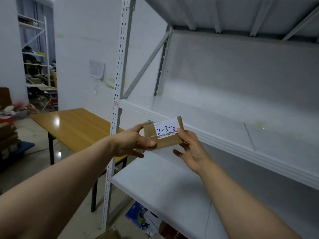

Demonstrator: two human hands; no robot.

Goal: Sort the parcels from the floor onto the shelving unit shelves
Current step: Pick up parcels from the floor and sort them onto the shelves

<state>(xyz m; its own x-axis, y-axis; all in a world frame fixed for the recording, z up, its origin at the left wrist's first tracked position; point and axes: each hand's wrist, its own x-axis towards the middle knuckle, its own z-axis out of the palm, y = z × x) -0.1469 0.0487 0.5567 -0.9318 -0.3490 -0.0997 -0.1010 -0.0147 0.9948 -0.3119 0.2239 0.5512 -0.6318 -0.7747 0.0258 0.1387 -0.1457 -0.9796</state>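
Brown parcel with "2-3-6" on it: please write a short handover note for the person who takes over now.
Left hand: holds the left end of the brown parcel.
Right hand: holds the right end, thumb on the white label with "2-3-6" in blue.
Parcel is in the air in front of the shelving unit, near the shelf edge with the small tag that seems to read "2-2".
Done: the parcel is picked up, label readable.
Left: place it on a shelf; both visible shelves are bare. More parcels lie below the lowest visible shelf.
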